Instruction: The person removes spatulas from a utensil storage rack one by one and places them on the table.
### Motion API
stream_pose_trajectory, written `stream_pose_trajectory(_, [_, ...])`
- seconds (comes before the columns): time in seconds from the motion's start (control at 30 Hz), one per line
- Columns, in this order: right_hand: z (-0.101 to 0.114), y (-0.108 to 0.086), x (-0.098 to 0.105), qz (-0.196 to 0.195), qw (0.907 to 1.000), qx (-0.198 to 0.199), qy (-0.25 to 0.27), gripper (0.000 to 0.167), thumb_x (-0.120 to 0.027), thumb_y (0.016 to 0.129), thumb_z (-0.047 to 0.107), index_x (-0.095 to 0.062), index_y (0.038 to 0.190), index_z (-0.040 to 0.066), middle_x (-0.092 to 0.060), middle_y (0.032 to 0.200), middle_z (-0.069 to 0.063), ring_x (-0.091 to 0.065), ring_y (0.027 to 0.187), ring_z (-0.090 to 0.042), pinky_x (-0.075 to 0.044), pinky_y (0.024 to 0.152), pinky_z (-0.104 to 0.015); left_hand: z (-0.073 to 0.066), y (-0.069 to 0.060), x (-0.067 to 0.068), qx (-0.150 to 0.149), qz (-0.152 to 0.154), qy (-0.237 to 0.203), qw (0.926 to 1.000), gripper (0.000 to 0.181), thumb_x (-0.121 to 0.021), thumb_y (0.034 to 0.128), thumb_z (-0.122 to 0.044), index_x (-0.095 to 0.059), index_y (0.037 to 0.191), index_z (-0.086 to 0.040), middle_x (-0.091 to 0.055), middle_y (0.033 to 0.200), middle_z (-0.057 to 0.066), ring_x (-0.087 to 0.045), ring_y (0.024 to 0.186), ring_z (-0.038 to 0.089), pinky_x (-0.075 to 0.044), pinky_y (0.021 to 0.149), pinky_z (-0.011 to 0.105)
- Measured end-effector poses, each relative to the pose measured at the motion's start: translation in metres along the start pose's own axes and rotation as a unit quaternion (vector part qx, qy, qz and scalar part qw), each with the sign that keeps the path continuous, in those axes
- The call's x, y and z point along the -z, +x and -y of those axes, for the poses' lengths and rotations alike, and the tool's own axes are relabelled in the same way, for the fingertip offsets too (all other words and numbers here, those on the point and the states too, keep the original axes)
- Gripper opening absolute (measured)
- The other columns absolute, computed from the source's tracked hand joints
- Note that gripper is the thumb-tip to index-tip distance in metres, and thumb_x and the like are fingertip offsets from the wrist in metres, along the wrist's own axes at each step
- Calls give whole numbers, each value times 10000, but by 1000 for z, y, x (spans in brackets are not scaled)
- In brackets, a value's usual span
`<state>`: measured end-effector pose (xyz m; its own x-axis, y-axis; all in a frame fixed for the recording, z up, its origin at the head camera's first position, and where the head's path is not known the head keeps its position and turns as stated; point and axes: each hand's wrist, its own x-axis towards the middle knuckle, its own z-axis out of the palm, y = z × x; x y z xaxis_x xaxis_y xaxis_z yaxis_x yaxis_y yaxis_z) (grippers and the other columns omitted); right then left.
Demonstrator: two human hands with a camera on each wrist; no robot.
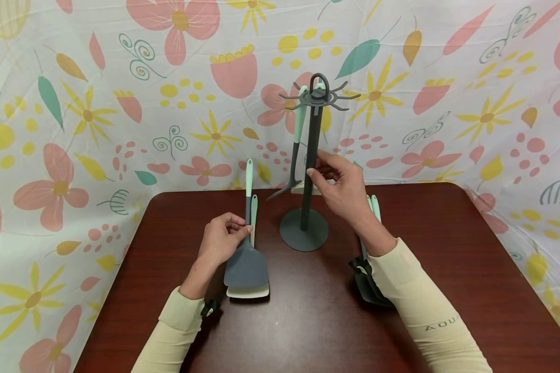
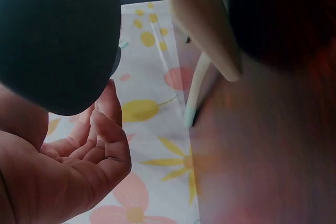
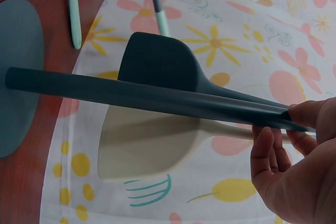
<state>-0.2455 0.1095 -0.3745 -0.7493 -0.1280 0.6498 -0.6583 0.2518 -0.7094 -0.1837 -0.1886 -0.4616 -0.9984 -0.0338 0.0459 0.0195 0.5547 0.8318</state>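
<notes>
My left hand [image 1: 221, 238] pinches the shaft of a grey spatula [image 1: 246, 267] with a mint handle, held over a cream spatula [image 1: 247, 292]. In the left wrist view, the dark spatula head [image 2: 58, 40] is above my hand [image 2: 84, 166], apart from the cream one [image 2: 202, 19]. The thumb and fingers of my right hand [image 1: 343, 186] grip the pole of a dark stand [image 1: 311, 140], upright on its round base [image 1: 303, 238]. A mint-handled grey utensil [image 1: 298, 122] hangs from its hooks. The right wrist view shows a dark head [image 3: 157, 61] and a cream head [image 3: 142, 148] behind the pole [image 3: 126, 93].
Dark utensils [image 1: 368, 285] with mint handles [image 1: 375, 206] lie on the brown table [image 1: 308, 331] at the right, partly hidden by my right sleeve. A floral cloth [image 1: 392, 129] hangs behind the table.
</notes>
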Motion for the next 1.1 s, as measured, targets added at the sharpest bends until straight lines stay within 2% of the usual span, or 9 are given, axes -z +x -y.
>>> stream_pose_trajectory(0.23, [3,0,-1,-33,10000,-64,-64,333,-772,953,-15,-749,1286,-6,-729,1000,-154,-725,852,-254,-580,788,-183,6,-2,1,218,131,142,9996,166,-814,971,-261,-754,1030,-118,-741,936,34,-676,805,197,-534,654,339])
stream_pose_trajectory(0.47, [8,-1,-2,-47,9999,-60,-68,321,-733,944,-97,-719,1265,-101,-707,997,-260,-707,840,-373,-565,783,-165,13,-3,2,346,376,208,9985,177,-811,971,-255,-756,1040,-102,-741,939,53,-684,792,199,-547,662,333])
stream_pose_trajectory(0.77, [3,0,0,1,9999,-163,-23,329,-762,964,-6,-749,1293,7,-728,1011,-145,-716,858,-223,-585,788,-192,23,-2,3,669,643,202,9955,199,-799,978,-269,-753,1061,-94,-731,945,74,-718,763,216,-557,654,332])
stream_pose_trajectory(1.1, [2,0,0,-6,9999,-127,-39,334,-766,966,7,-748,1299,10,-730,1014,-140,-717,858,-217,-583,787,-188,31,1,1,1000,908,352,9902,225,-777,996,-295,-747,1083,-90,-726,951,70,-721,784,187,-556,672,347])
